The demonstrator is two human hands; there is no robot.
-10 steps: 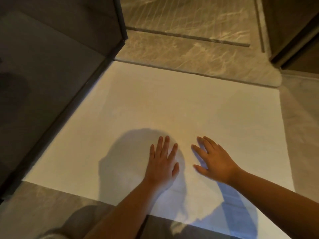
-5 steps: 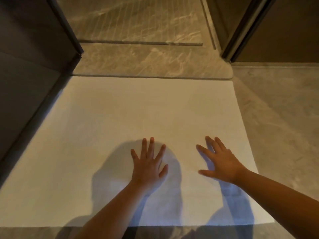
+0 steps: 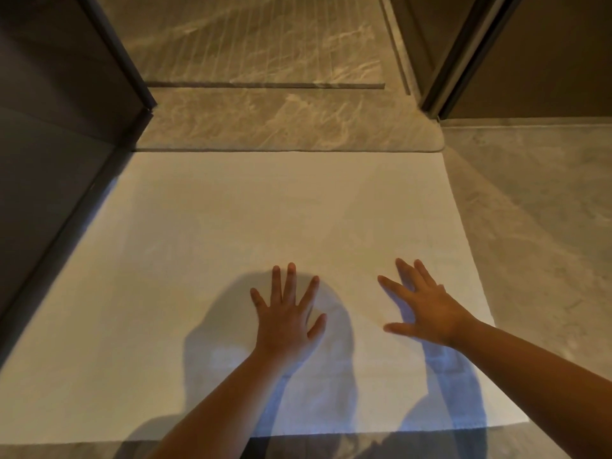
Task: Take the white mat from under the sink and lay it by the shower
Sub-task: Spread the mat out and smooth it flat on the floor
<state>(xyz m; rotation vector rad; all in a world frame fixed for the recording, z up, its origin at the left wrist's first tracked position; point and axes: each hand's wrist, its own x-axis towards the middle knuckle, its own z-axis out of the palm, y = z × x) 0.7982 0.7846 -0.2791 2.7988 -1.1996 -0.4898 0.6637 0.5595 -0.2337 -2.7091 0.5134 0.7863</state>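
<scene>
The white mat (image 3: 265,213) lies spread flat on the floor, its far edge along the raised marble threshold (image 3: 284,127) of the shower. My left hand (image 3: 286,318) rests palm down on the mat's near middle, fingers spread. My right hand (image 3: 427,309) is also flat on the mat, closer to its right edge, fingers apart. Neither hand holds anything. A shadow falls on the mat around my arms.
The ribbed marble shower floor (image 3: 265,41) lies beyond the threshold. A dark glass panel (image 3: 49,144) runs along the mat's left edge. A dark door frame (image 3: 463,54) stands at the back right. Grey marble floor (image 3: 536,226) extends right of the mat.
The view has swung so the mat appears squarer to me. My hands have spread apart, the right hand sliding toward the mat's right edge, both staying flat on it.
</scene>
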